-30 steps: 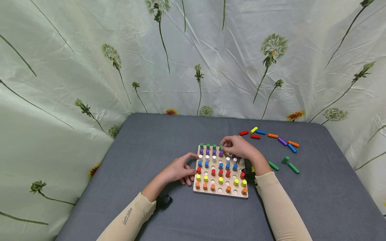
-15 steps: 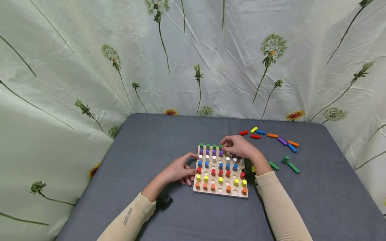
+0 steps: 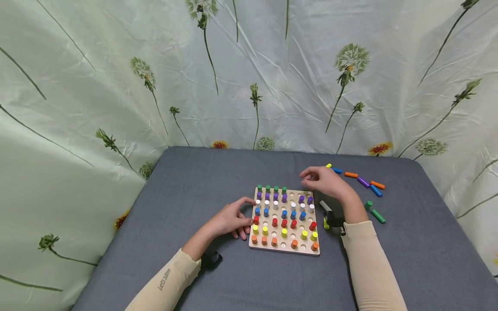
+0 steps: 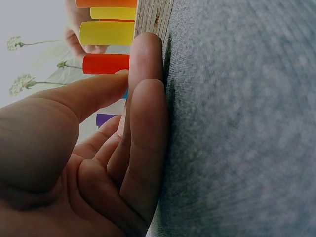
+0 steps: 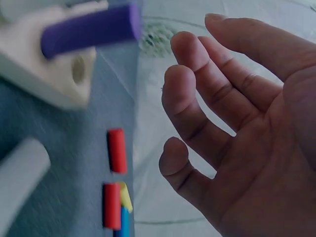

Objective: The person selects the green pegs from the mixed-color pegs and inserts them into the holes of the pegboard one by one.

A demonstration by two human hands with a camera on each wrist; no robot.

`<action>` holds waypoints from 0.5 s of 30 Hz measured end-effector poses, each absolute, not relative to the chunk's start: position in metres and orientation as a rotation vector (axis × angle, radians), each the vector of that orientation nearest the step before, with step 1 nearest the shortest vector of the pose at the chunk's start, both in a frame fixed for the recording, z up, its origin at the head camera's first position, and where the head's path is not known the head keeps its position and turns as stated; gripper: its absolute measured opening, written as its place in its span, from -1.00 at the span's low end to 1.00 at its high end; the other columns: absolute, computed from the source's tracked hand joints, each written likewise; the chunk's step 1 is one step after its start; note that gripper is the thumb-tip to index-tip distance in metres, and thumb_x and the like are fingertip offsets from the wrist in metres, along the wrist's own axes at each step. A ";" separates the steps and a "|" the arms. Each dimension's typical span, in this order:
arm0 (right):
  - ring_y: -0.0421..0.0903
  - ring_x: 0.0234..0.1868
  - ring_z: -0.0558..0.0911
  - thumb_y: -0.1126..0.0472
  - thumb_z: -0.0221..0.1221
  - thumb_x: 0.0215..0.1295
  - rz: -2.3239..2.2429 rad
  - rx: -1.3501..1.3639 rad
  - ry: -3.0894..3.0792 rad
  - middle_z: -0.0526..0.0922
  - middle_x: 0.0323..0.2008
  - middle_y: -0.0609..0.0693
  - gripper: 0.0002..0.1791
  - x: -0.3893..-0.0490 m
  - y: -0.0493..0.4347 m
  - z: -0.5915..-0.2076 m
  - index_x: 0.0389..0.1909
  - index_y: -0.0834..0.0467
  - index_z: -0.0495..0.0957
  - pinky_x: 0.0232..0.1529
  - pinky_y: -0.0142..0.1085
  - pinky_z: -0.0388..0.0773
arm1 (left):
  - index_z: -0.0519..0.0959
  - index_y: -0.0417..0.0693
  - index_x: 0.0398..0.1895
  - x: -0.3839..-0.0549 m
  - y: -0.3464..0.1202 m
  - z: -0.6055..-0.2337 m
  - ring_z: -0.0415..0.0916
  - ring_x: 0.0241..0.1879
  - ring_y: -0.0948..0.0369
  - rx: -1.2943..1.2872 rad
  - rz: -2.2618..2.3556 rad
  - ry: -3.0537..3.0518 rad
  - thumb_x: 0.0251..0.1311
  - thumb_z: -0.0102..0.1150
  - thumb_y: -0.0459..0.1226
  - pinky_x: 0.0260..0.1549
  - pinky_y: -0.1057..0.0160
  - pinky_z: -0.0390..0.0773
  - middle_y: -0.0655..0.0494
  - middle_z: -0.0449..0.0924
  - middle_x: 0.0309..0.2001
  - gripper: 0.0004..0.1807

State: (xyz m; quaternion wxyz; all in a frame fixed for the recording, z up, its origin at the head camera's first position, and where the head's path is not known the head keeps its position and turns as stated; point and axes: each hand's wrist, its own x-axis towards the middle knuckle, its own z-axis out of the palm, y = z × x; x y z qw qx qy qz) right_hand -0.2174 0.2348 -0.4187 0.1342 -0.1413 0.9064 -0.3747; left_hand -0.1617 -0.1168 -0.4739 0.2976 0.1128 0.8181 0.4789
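A wooden pegboard [image 3: 269, 247] lies on the table with rows of coloured pegs upright in it. At its left edge rests my left hand [image 3: 229, 221], the index fingertip beside a white peg [image 3: 258, 202] and the thumb by a red peg [image 3: 256, 220]. The left wrist view has its other fingers extended along the board's side. Past the far right corner, my right hand [image 3: 324, 181] is raised with nothing between its loosely bent fingers. Below it in the right wrist view stands a purple peg [image 5: 91, 30]; two red pegs [image 5: 117, 150] lie on the cloth.
A loose white peg [image 3: 325, 206] lies right of the board. Further right are green pegs [image 3: 378, 216]. Blue, orange and purple pegs [image 3: 363, 182] lie scattered towards the back right. A flowered curtain [image 3: 233, 86] hangs behind the grey table [image 3: 194, 181].
My right hand has left the green peg in the back row and moved right and away from me, uncovering purple pegs and holes. My left hand stays at the board's edge.
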 end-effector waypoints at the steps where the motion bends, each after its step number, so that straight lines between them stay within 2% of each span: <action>1: 0.06 -0.04 0.71 0.18 0.15 0.57 -1.096 -0.398 2.626 0.73 -0.04 0.18 -0.62 -0.217 0.239 -0.417 0.24 0.30 0.61 0.00 -0.08 0.67 | 0.39 0.26 0.43 -0.161 -0.117 -0.474 0.71 -0.63 0.21 0.298 1.273 2.173 0.43 0.33 -0.20 -0.65 0.24 0.64 0.04 0.76 -0.51 -0.44; 5: 0.09 -0.03 0.73 0.14 0.18 0.56 -1.088 -0.356 2.649 0.74 -0.02 0.20 -0.60 -0.214 0.252 -0.410 0.24 0.29 0.60 0.04 -0.01 0.68 | 0.39 0.25 0.43 -0.161 -0.117 -0.474 0.70 -0.63 0.21 0.288 1.274 2.167 0.43 0.32 -0.21 -0.65 0.24 0.64 0.04 0.76 -0.52 -0.43; 10: 0.00 -0.08 0.71 0.06 0.25 0.51 -1.007 -0.287 2.690 0.75 -0.03 0.16 -0.56 -0.210 0.268 -0.400 0.22 0.28 0.61 -0.03 -0.16 0.63 | 0.39 0.26 0.43 -0.161 -0.117 -0.474 0.70 -0.63 0.21 0.286 1.276 2.163 0.44 0.32 -0.20 -0.64 0.23 0.65 0.04 0.76 -0.51 -0.44; 15: 0.05 -0.08 0.73 0.07 0.26 0.51 -0.985 -0.241 2.674 0.76 -0.06 0.20 -0.58 -0.201 0.287 -0.390 0.18 0.29 0.63 -0.07 -0.22 0.59 | 0.39 0.28 0.43 -0.162 -0.116 -0.474 0.71 -0.62 0.20 0.285 1.271 2.169 0.44 0.33 -0.19 -0.64 0.24 0.64 0.04 0.76 -0.51 -0.44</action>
